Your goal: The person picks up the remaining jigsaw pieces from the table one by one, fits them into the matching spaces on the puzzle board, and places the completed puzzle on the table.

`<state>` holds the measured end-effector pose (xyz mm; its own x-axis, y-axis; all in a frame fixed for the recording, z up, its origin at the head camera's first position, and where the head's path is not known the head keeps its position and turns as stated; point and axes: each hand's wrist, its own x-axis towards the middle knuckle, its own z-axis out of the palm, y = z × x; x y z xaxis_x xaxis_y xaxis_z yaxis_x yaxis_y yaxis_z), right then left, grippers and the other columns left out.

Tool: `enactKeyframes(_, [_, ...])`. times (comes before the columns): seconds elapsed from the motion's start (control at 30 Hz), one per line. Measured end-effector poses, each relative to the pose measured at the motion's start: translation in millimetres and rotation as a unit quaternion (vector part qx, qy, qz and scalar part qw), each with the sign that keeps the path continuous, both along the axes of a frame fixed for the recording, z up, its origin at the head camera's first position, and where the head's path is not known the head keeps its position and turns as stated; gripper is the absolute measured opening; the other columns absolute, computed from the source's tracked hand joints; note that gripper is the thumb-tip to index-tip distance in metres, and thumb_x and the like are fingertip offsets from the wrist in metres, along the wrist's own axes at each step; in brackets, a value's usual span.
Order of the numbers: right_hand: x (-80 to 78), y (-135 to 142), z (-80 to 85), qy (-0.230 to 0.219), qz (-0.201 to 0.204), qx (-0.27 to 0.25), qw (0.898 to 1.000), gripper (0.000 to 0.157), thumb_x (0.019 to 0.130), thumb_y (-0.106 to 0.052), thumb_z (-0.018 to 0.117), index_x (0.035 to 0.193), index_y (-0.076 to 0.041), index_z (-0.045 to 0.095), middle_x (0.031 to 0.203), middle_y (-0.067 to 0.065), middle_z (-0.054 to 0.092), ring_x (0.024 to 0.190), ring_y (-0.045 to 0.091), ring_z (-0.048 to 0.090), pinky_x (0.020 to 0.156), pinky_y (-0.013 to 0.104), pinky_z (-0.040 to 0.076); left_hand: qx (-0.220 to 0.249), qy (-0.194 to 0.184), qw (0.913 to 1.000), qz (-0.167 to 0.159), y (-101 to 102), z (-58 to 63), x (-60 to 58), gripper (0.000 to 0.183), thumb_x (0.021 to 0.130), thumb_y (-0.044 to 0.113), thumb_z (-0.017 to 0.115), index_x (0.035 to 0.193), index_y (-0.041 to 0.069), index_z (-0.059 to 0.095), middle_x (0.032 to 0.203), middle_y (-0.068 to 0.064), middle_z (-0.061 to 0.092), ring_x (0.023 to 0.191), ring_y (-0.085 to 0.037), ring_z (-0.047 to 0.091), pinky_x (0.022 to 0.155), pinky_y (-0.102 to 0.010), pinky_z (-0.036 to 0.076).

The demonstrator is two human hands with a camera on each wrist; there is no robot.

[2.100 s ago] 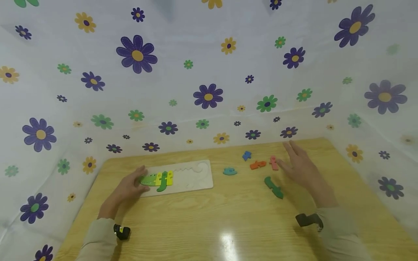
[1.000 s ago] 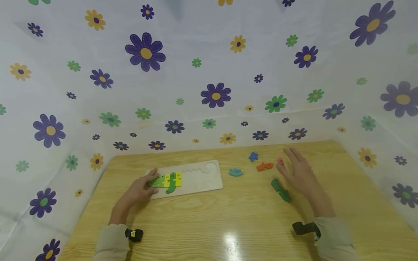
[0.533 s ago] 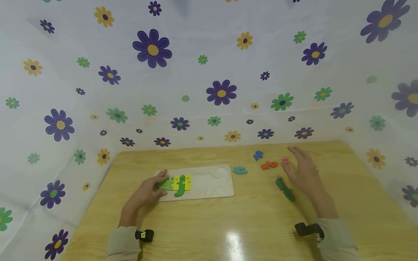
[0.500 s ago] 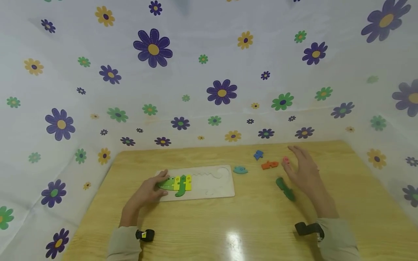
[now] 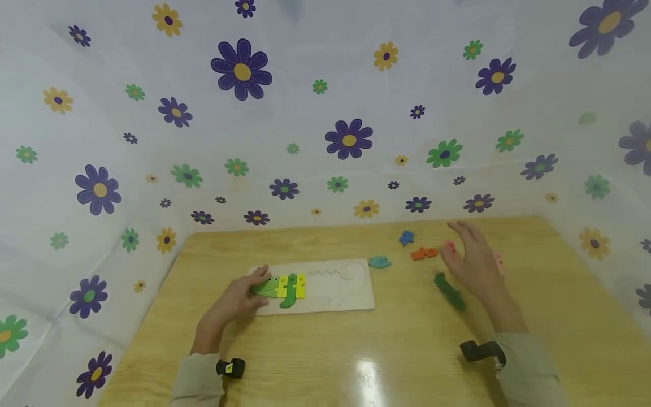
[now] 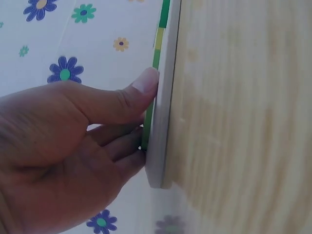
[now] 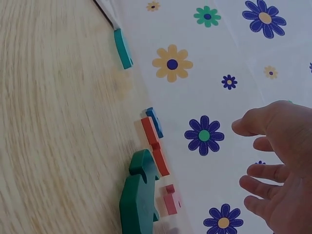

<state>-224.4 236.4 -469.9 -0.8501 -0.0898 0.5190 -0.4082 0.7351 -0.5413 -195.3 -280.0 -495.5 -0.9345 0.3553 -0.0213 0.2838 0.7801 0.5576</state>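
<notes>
A pale wooden puzzle board [image 5: 338, 285] lies on the table, with a green crocodile head [image 5: 267, 287] and yellow and green body pieces [image 5: 291, 287] set in its left part. My left hand [image 5: 234, 299] holds the board's left end, thumb at the near side and fingers at the far side. In the left wrist view the thumb [image 6: 129, 100] rests on the green piece. My right hand [image 5: 475, 265] hovers with loosely spread fingers, holding nothing. It partly covers a pink piece [image 5: 450, 247]; a dark green piece [image 5: 450, 292] lies nearer the wrist.
A teal piece [image 5: 380, 262] sits right at the board's far right corner. Farther right are a blue piece [image 5: 406, 238] and an orange piece [image 5: 424, 254]. More pink [image 5: 499, 259] shows right of my right hand. A flowered sheet [image 5: 305, 113] stands behind the table.
My left hand has slid the board rightward, narrowing the gap to the teal piece. My right hand has shifted slightly over the pink piece. The head view has swung left.
</notes>
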Motion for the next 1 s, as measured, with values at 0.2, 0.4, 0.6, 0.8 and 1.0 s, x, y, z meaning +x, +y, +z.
enactKeyframes(0.2, [-6.8, -9, 11.8, -0.039, 0.002, -0.022, 0.999, 0.056, 0.093, -0.008, 0.071, 0.143, 0.006, 0.051, 0.147, 0.033, 0.044, 0.133, 0.056, 0.042, 0.104, 0.076, 0.037, -0.02, -0.001, 0.9998, 0.004, 12, 4.1, -0.9, 0.064, 0.087, 0.005, 0.079, 0.144, -0.007, 0.053, 0.161, -0.023, 0.034, 0.149, -0.044, 0.03, 0.121, -0.057, 0.027])
enactKeyframes(0.4, [-10.0, -19, 13.2, -0.082, -0.007, -0.036, 0.996, 0.056, 0.095, -0.008, 0.07, 0.144, 0.007, 0.048, 0.148, 0.032, 0.041, 0.134, 0.057, 0.04, 0.104, 0.076, 0.037, 0.003, -0.004, 0.9999, -0.014, 20, 5.5, 2.4, 0.065, 0.085, 0.008, 0.081, 0.142, -0.008, 0.055, 0.16, -0.022, 0.035, 0.149, -0.045, 0.028, 0.121, -0.057, 0.025])
enactKeyframes(0.6, [-12.5, -28, 6.6, -0.14, -0.012, -0.05, 0.989, 0.056, 0.097, -0.014, 0.067, 0.144, 0.009, 0.046, 0.148, 0.035, 0.039, 0.132, 0.059, 0.04, 0.103, 0.076, 0.038, 0.016, -0.015, 0.9996, -0.017, 30, 7.2, 6.8, 0.067, 0.082, 0.009, 0.083, 0.141, -0.008, 0.055, 0.16, -0.019, 0.036, 0.15, -0.041, 0.028, 0.121, -0.055, 0.026])
enactKeyframes(0.8, [-15.4, -34, 1.1, -0.195, -0.021, -0.022, 0.98, 0.054, 0.097, -0.014, 0.064, 0.14, 0.014, 0.049, 0.135, 0.04, 0.051, 0.112, 0.05, 0.053, 0.096, 0.067, 0.048, 0.029, -0.036, 0.9989, -0.008, 45, 6.9, 12.5, 0.067, 0.083, 0.006, 0.082, 0.143, -0.006, 0.054, 0.162, -0.016, 0.035, 0.152, -0.037, 0.026, 0.122, -0.053, 0.025])
enactKeyframes(1.0, [-17.7, -38, -8.7, -0.237, -0.037, 0.009, 0.971, 0.055, 0.094, -0.015, 0.065, 0.138, 0.015, 0.051, 0.131, 0.041, 0.051, 0.104, 0.045, 0.049, 0.087, 0.057, 0.049, 0.033, -0.039, 0.9986, 0.013, 53, 3.5, 17.0, 0.066, 0.082, 0.006, 0.083, 0.142, -0.003, 0.057, 0.162, -0.011, 0.037, 0.152, -0.033, 0.027, 0.122, -0.05, 0.027])
